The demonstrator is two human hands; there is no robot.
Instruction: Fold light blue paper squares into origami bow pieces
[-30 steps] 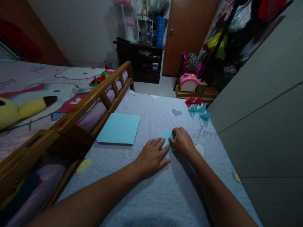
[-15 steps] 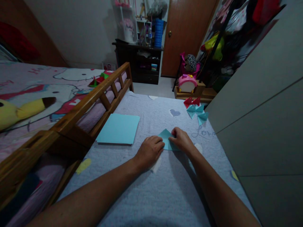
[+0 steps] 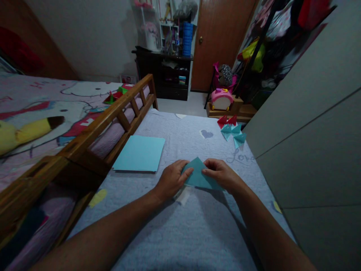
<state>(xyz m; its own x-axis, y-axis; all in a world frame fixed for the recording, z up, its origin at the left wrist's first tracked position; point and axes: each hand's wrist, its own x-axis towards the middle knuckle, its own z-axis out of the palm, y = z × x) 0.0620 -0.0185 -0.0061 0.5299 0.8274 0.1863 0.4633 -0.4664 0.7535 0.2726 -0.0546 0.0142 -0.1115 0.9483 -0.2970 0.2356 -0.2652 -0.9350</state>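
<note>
A light blue sheet of paper folded to a triangle (image 3: 199, 176) is held between my two hands, its tip pointing away from me and its long edge toward me. My left hand (image 3: 173, 178) pinches its left side, thumb on top and fingers behind. On the right side, my right hand (image 3: 222, 174) grips it with thumb and curled fingers. The paper appears slightly raised and tilted above the bedsheet (image 3: 169, 233). A stack of light blue square paper (image 3: 140, 153) lies to the left of my hands.
Folded blue paper pieces (image 3: 234, 133) and red ones (image 3: 227, 121) sit at the bed's far right corner. A wooden bed rail (image 3: 113, 114) runs along the left, and a pale cabinet (image 3: 304, 143) borders the right. Beyond stand a dark shelf unit (image 3: 160, 88) and a pink toy case (image 3: 222, 99).
The folded paper has come up off the bedsheet and tilted, showing a larger face. My left hand has shifted from pressing on it to pinching its left side; my right hand still holds on.
</note>
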